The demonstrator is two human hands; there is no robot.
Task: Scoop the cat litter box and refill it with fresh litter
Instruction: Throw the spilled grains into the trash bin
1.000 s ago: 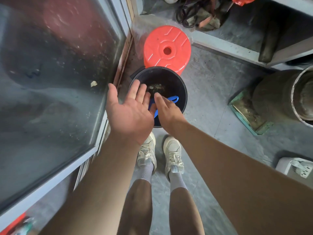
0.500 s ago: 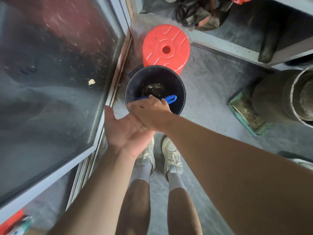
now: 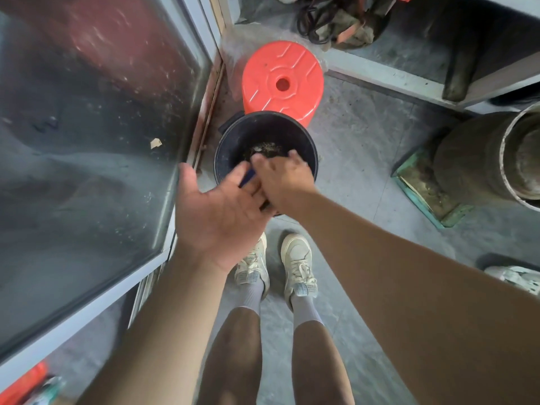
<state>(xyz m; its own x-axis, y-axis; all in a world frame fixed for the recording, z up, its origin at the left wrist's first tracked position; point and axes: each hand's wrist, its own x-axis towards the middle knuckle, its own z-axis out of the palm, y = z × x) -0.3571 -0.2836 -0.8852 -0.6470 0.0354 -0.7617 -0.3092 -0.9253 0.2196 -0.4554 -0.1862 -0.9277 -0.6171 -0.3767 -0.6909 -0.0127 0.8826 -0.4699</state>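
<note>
Over the round black plastic bin, the open left hand brushes the right hand, whose grip is unclear; refilling probably comes next.

Left hand palm up, fingers spread and relaxed; right hand just beside it, fingertips brushing left fingers, blurred; black bucket under both hands, debris inside; red stool beyond bucket; glass panel left of left hand.

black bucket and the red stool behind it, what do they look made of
Black bucket: probably plastic, matte, with a thin even rim and dusty scuffed walls. Red stool: moulded plastic, slightly glossy, with raised ribs and a round centre hole.
</note>
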